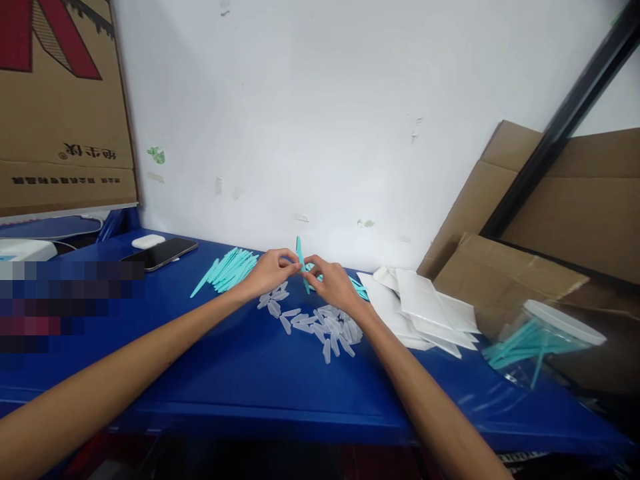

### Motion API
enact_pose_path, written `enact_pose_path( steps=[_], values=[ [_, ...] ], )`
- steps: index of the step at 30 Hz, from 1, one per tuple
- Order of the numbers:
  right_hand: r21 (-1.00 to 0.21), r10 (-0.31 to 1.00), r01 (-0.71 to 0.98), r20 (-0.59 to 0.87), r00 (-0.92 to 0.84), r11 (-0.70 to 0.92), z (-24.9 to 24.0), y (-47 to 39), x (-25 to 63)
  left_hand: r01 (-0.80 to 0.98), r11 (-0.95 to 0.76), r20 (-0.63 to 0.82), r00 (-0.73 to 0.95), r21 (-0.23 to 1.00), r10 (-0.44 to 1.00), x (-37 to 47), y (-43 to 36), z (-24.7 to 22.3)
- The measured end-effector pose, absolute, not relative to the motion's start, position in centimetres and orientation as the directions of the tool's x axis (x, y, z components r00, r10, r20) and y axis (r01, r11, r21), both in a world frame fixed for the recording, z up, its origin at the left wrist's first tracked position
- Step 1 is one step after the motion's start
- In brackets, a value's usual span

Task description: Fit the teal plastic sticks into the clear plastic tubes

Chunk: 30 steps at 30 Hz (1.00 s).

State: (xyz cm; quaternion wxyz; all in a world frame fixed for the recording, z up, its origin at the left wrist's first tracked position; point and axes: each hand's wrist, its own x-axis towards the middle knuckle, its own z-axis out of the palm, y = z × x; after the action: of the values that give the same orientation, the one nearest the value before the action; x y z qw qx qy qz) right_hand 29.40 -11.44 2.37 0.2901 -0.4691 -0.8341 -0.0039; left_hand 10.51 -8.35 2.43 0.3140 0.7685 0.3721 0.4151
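A turquoise eyebrow razor [299, 247] stands almost upright between my two hands, above the blue table. My left hand [273, 272] pinches it from the left side. From the right, my right hand [334, 281] closes its fingertips on the same razor. Translucent blade caps [327, 327] lie scattered just below and in front of the hands. To the left of my left hand is a heap of turquoise razors [233, 270]. More turquoise razors [359, 288] show behind my right hand, which partly hides them.
White flat packets [425, 307] are stacked right of my right hand. Farther right, a clear tub [545, 340] with turquoise razors lies tilted. A phone [165, 253] and white case [149, 241] rest at the back left of the blue table [210, 380]. Cardboard [500, 267] leans at the right.
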Motion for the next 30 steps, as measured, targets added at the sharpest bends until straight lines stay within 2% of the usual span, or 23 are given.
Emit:
enact_pose_path(
  steps=[4, 7, 9, 11, 14, 20, 24, 27, 30],
  values=[
    [-0.212, 0.786, 0.842, 0.523, -0.331, 0.496, 2.5, -11.0, 30.0, 0.512, -0.506, 0.35, 0.375, 0.694, 0.859, 10.2, -8.1, 2.6],
    [-0.167, 0.793, 0.872, 0.521, -0.317, 0.459, 2.6, -10.9, 30.4, 0.679, -0.522, 0.259, 0.457, 0.517, 0.851, 9.7, -7.8, 2.5],
    [-0.155, 0.798, 0.879, 0.51, -0.32, 0.451, 2.6, -10.9, 30.5, 0.725, -0.541, 0.211, 0.501, 0.426, 0.839, 9.4, -7.6, 2.3],
    [-0.146, 0.801, 0.877, 0.497, -0.334, 0.457, 2.5, -11.0, 30.5, 0.739, -0.538, 0.153, 0.525, 0.405, 0.837, 9.1, -7.4, 2.1],
    [-0.138, 0.801, 0.871, 0.48, -0.358, 0.472, 2.4, -11.0, 30.3, 0.742, -0.534, 0.105, 0.542, 0.406, 0.834, 9.1, -7.2, 1.8],
    [-0.138, 0.809, 0.871, 0.46, -0.366, 0.472, 2.3, -11.0, 30.2, 0.712, -0.542, 0.109, 0.558, 0.446, 0.823, 9.6, -7.4, 1.1],
    [-0.139, 0.813, 0.876, 0.462, -0.355, 0.462, 2.4, -11.1, 30.2, 0.702, -0.546, 0.212, 0.51, 0.458, 0.833, 10.2, -7.7, 1.3],
    [-0.139, 0.802, 0.878, 0.49, -0.341, 0.458, 2.6, -11.1, 30.3, 0.659, -0.513, 0.311, 0.408, 0.55, 0.858, 10.3, -7.8, 1.9],
    [-0.138, 0.794, 0.88, 0.509, -0.331, 0.455, 2.6, -11.0, 30.3, 0.527, -0.418, 0.325, 0.265, 0.74, 0.908, 10.1, -7.8, 2.7]
  ],
)
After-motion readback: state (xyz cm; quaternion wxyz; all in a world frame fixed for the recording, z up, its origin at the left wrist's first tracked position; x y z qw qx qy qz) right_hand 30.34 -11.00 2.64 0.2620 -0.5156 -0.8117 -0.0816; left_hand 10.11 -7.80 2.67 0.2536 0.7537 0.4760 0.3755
